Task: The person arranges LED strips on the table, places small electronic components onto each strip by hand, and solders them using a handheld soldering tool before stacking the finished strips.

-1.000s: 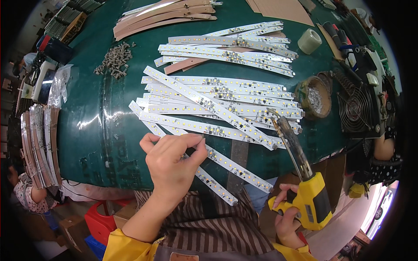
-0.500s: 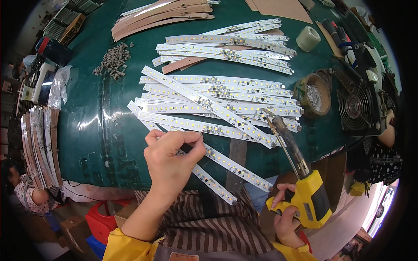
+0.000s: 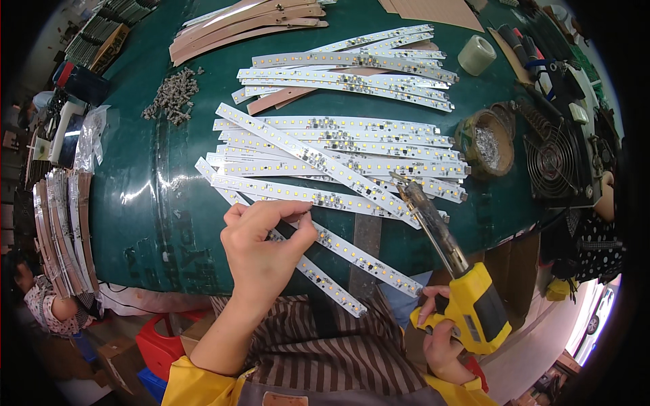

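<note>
My left hand [image 3: 261, 237] is closed in a pinch over the near LED strips, thumb and forefinger together at the edge of one. Whatever sits between those fingertips is too small to make out. My right hand [image 3: 443, 342] grips a yellow and black soldering gun [image 3: 482, 308], its metal tip pointing up and left over the pile of white LED strips [image 3: 365, 166]. The strips lie crossed over one another and carry rows of small yellow LEDs. Two strips below my left hand, one a near LED strip [image 3: 332, 287], stick out past the table's front edge.
Small metal parts [image 3: 172, 95] lie heaped at the left. More LED strips [image 3: 352, 71] lie farther back. At the right are a round container [image 3: 467, 152] of silvery bits, a white roll [image 3: 477, 55] and a black fan [image 3: 552, 162]. Stacked strips [image 3: 61, 230] stand at the left edge.
The soldering gun's tip has shifted a little left over the strips. My left hand keeps its pinch in nearly the same place.
</note>
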### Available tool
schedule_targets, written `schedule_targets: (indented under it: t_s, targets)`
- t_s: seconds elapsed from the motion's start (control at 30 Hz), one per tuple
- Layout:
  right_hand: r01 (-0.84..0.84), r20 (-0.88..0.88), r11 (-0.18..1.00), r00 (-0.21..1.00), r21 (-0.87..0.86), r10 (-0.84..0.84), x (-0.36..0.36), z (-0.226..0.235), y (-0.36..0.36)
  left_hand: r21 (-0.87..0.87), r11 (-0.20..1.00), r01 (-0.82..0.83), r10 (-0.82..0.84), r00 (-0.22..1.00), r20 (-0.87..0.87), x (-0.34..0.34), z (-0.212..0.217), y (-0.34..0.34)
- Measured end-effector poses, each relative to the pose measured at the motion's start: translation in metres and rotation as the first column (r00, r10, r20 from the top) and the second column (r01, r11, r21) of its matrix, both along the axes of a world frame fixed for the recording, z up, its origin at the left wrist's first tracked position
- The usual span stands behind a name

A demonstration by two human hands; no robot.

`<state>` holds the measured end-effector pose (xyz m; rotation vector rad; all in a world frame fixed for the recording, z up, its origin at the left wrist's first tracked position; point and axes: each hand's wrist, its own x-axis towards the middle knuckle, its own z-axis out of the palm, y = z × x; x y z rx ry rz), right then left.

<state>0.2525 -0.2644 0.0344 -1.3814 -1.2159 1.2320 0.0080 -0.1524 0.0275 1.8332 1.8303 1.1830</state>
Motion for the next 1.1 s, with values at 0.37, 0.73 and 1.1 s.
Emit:
schedule_targets:
  t_s: [0.37,0.73,1.1]
  targets:
    - [0.028,0.000,1.000,1.000,-0.007,-0.028,0.006,-0.014,-0.010,0.064,0.998,0.026,-0.018,0.994,-0.110,-0.001,-0.008,-0.001]
    - [0.051,-0.052,0.998,0.997,0.022,-0.050,0.010,-0.021,-0.014,0.166,0.982,0.087,-0.027,0.941,-0.336,0.007,0.005,0.002]
    - [-0.041,0.025,0.998,0.999,-0.050,0.043,0.014,-0.008,-0.008,0.082,0.996,0.047,-0.019,0.949,-0.314,0.004,0.007,0.001]
